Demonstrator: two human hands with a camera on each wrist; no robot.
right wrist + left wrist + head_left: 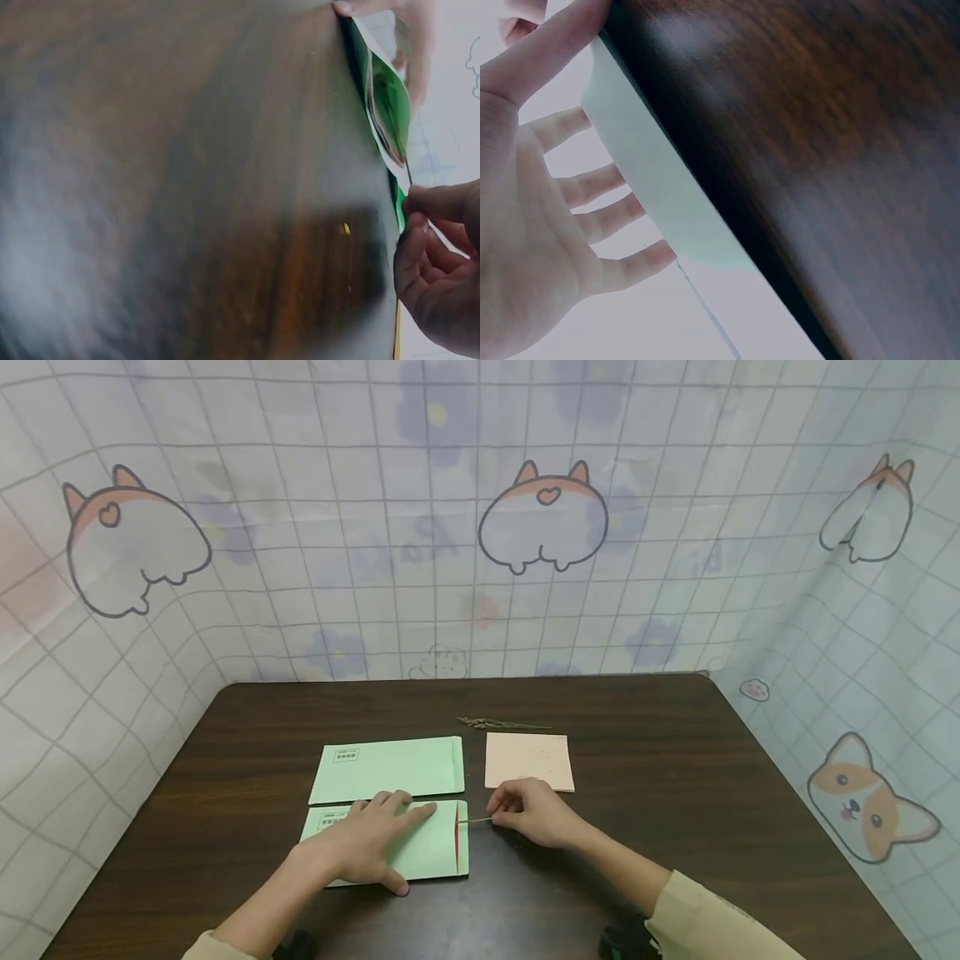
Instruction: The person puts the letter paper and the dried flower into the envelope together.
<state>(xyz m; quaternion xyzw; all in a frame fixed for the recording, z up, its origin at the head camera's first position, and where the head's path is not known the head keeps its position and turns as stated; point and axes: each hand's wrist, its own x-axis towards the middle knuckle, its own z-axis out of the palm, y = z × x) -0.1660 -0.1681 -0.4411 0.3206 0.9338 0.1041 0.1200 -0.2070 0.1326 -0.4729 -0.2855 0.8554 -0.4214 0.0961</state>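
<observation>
My left hand (366, 839) rests with spread fingers on the nearer light green envelope (435, 853), its thumb at the near edge. At the right end the envelope's mouth gapes, and something red (457, 842) shows inside. Between thumb and fingertips my right hand (536, 814) pinches a thin dried stem (476, 820), whose other end goes into that mouth. The right wrist view looks into the gaping envelope (391, 112), where parts of the sprig show dimly. In the left wrist view, straight fingers of the left hand (547, 202) lie against the envelope (652, 172).
A second green envelope (386, 770) lies just beyond the first. To its right sits a pale pink square of paper or card (528, 760), possibly stacked. Behind that lies another dried sprig (502, 724). The dark wooden table (645, 735) meets a patterned cloth (360, 568) at the back.
</observation>
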